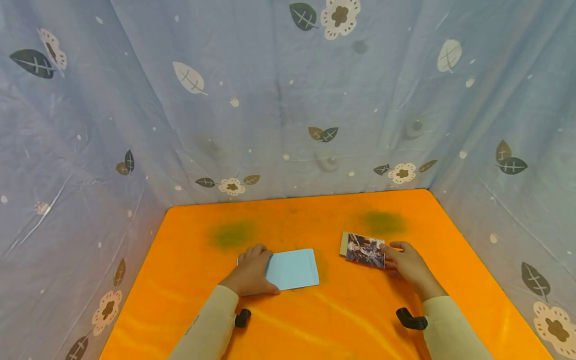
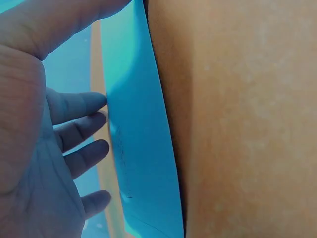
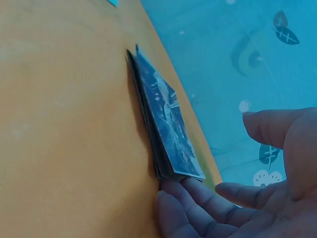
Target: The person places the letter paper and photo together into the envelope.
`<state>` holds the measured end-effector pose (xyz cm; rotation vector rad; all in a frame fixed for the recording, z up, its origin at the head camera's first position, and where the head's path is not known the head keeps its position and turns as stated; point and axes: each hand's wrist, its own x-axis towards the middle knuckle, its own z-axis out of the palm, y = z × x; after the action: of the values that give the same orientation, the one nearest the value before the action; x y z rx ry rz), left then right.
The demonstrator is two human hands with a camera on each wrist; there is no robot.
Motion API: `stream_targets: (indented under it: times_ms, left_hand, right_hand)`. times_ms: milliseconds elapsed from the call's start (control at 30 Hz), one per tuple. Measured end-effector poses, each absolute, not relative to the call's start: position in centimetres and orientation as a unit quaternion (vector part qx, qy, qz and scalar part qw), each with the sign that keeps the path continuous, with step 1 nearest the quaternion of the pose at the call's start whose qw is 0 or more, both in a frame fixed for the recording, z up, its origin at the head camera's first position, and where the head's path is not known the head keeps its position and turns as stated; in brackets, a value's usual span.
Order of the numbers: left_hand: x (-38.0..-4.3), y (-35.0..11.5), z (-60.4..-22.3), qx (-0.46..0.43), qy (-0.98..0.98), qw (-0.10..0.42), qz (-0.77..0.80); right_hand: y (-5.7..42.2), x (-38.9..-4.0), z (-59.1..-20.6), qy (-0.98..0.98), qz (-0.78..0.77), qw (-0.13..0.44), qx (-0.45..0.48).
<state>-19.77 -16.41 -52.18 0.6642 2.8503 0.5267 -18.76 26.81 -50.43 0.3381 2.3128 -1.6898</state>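
A flat light blue paper rectangle (image 1: 294,269) lies on the orange table, left of centre, with faint print on it in the left wrist view. My left hand (image 1: 253,272) grips it across its left part, thumb at the near edge and fingertips at the far edge, hiding that end. To the right, a small stack of picture cards (image 1: 365,250) shows a dark figure print on top and a yellowish edge behind. My right hand (image 1: 408,265) touches the stack's right end with its fingers. In the right wrist view its thumb (image 3: 267,130) stands apart from the cards (image 3: 171,124).
An orange cloth (image 1: 315,325) covers the table, with greenish smudges near its back. Blue-grey curtains (image 1: 279,100) with leaf and flower prints rise behind and on both sides. A black curved piece (image 1: 411,319) sticks out at each sleeve cuff.
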Motion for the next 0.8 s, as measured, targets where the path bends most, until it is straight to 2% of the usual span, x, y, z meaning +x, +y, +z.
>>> stream_targets:
  times_ms: [467,800]
  left_hand:
    - [-19.3,-15.6,-51.8,0.234,0.965,0.047,0.109]
    - [-19.4,-15.7,-52.3,0.236,0.966,0.04,0.1]
  right_hand:
    - [26.5,-18.7,-50.9,0.814,-0.557,0.123,0.109]
    - [26.3,-18.9,-52.0,0.836,-0.529,0.092,0.111]
